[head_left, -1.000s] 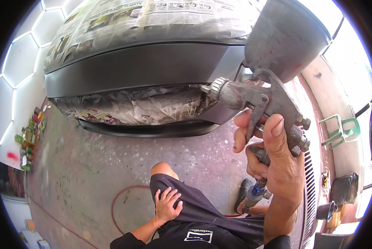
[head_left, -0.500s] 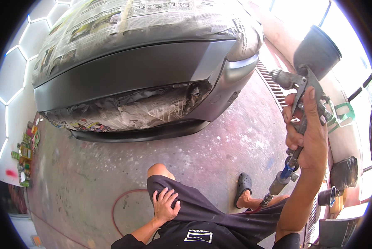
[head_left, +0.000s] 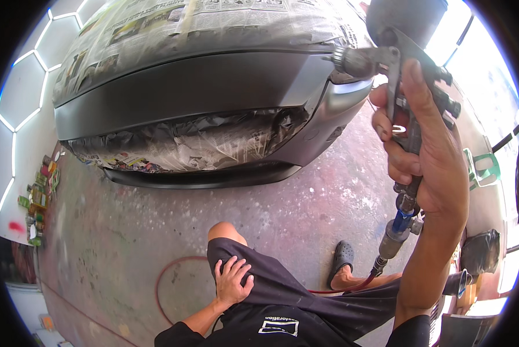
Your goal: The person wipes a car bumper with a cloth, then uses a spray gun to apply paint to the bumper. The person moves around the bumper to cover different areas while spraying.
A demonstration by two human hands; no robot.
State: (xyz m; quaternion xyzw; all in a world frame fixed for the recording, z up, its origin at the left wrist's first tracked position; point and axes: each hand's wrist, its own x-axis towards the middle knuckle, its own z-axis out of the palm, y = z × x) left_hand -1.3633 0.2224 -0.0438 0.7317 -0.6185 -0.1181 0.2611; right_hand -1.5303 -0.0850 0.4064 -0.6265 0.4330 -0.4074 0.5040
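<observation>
My right hand (head_left: 438, 144) is wrapped around the handle of a spray gun (head_left: 381, 59), its fingertips at the trigger. The gun is raised, with its nozzle towards the right corner of a dark grey car bumper (head_left: 196, 78). On top sits a grey paint cup (head_left: 407, 22), partly cut off by the frame's edge. Below the handle hang a cylindrical fitting (head_left: 393, 240) and a red air hose (head_left: 329, 291). My left hand (head_left: 233, 283) lies on my thigh, fingers spread, holding nothing.
Newspaper (head_left: 213, 29) covers the car above the bumper, and more masking (head_left: 201, 144) fills its lower opening. Cans (head_left: 37, 199) stand by the left wall. To the right are a green plastic chair (head_left: 485, 168) and a black bag (head_left: 480, 253). Red hose (head_left: 165, 277) curves over the floor.
My right hand has lifted the spray gun up and to the left, bringing the nozzle closer to the bumper's right corner. My left hand stays on my thigh.
</observation>
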